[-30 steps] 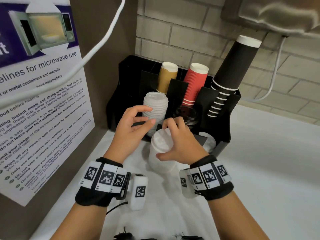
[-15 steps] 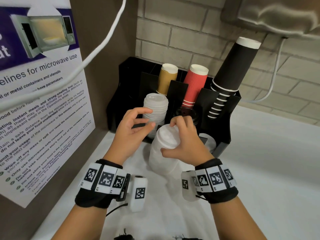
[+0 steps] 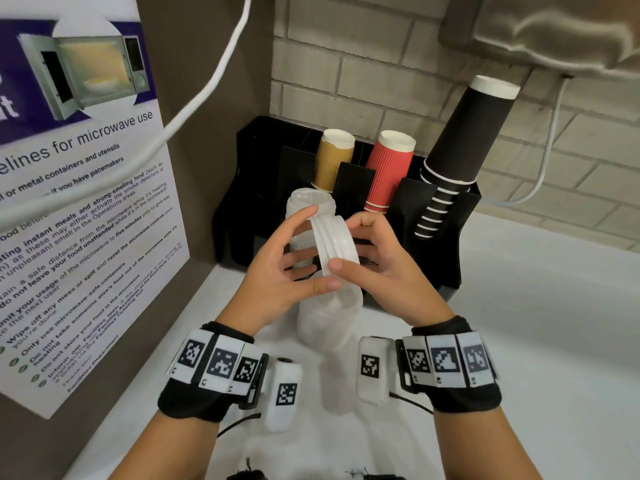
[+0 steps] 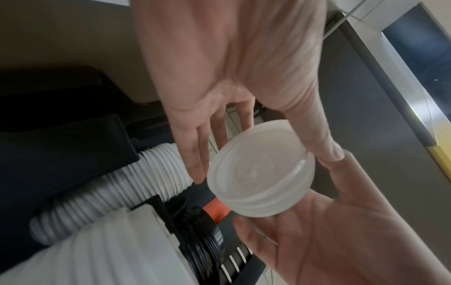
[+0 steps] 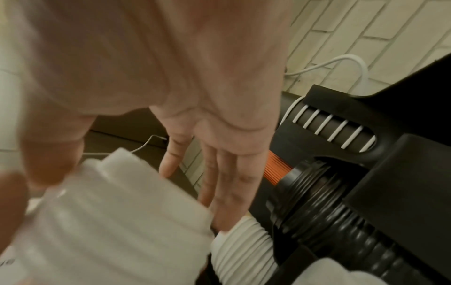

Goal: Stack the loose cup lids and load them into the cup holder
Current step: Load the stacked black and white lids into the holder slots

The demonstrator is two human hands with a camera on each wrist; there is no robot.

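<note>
A small stack of white cup lids (image 3: 333, 237) is held on edge above the counter, between both hands. My left hand (image 3: 313, 249) pinches its rim with thumb and index finger. My right hand (image 3: 348, 242) grips the other side, thumb on the front rim and fingers behind. In the left wrist view the lids (image 4: 261, 173) show their hollow underside; in the right wrist view they (image 5: 117, 221) are blurred. A taller lid stack (image 3: 329, 317) stands on the counter under my hands. The black cup holder (image 3: 446, 258) has a column of white lids (image 3: 304, 202) in its front left slot.
Brown cups (image 3: 334, 157), red cups (image 3: 389, 171) and black cups (image 3: 460, 143) lean in the holder's rear slots. Black lids (image 5: 314, 198) fill the slot beside the white ones. A poster wall (image 3: 69, 202) and white cable (image 3: 207, 91) close the left. White counter (image 3: 536, 323) extends right.
My right hand has lifted a few lids off the tall stack on the counter and tipped them on edge. My left hand has closed in and now pinches them too.
</note>
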